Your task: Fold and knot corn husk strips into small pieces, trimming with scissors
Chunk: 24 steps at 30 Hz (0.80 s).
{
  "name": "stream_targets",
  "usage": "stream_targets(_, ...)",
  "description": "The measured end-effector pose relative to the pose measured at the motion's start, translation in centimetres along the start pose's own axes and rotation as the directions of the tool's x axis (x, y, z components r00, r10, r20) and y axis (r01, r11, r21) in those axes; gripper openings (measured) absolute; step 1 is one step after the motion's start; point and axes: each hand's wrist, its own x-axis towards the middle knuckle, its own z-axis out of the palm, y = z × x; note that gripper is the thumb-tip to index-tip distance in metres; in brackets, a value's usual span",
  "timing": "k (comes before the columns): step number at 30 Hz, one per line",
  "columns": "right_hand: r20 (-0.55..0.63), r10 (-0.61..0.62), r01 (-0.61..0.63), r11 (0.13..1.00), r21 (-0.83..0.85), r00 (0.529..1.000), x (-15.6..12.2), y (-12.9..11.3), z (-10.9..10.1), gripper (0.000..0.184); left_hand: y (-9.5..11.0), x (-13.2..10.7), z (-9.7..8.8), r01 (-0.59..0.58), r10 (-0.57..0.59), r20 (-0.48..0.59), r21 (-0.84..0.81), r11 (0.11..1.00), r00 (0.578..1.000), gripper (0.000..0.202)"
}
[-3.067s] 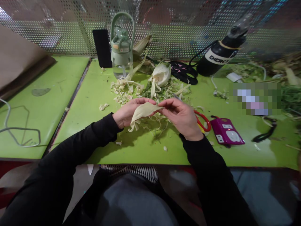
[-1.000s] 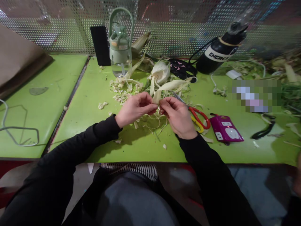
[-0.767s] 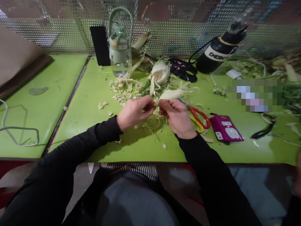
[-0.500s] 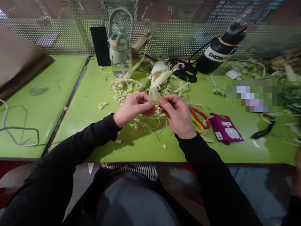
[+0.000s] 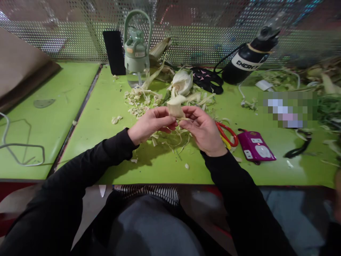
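A pale strip of corn husk (image 5: 175, 106) stands up between my two hands over the green table. My left hand (image 5: 156, 122) pinches its lower left edge between thumb and fingers. On the other side, my right hand (image 5: 206, 131) grips the lower right end with thumb and bent fingers. The strip's top edge curls over. Just behind it lies a rounded white bundle (image 5: 183, 81), apparently of husk, among loose shreds. Cut husk scraps (image 5: 140, 101) are heaped beyond my left hand. Beside my right wrist are scissors (image 5: 229, 135) with red and yellow handles, partly hidden by the hand.
A green-lidded water bottle (image 5: 137, 60) and a black phone (image 5: 114, 52) stand at the back. A black bottle (image 5: 246, 58) leans at back right. A purple power adapter (image 5: 256, 146) lies on the right. A brown paper bag (image 5: 21, 64) sits far left, across the table seam.
My right hand has shifted slightly right and its fingers have changed grip on the husk. The husk's long upper tip has dropped, uncovering more of the white bundle.
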Motion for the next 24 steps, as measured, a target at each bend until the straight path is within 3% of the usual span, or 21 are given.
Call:
stream_targets(4, -0.079, -0.024, 0.021, 0.999, -0.034, 0.997, -0.1, 0.2, 0.0, 0.032, 0.2, -0.1, 0.2, -0.001, 0.001, -0.004, 0.021, 1.0, 1.0, 0.004)
stream_targets(8, -0.139, -0.006, 0.009, 1.0, 0.017, 0.99, 0.0, 0.7, -0.1, 0.029, 0.4, -0.3, 0.5, 0.059, -0.06, -0.011, -0.062, 0.996, 0.998, 0.011)
stream_targets(12, -0.133, 0.052, -0.049, 0.998, 0.026, 0.99, 0.1, 0.8, 0.0, 0.031, 0.2, -0.3, 0.4, 0.085, -0.084, 0.01, -0.083, 0.993, 0.996, 0.014)
stream_targets(17, -0.129, 0.036, -0.04, 0.999, -0.033, 0.991, 0.0, 0.6, 0.3, 0.027, -0.6, 0.1, 0.1, 0.092, -0.092, 0.003, -0.054, 0.994, 0.996, 0.009)
stream_targets(24, -0.108, 0.073, -0.085, 0.99, -0.114, 0.992, -0.3, 0.1, 0.8, 0.02, -0.7, 0.5, -0.1, 0.261, -0.264, -0.004, -0.135, 0.956, 0.964, 0.009)
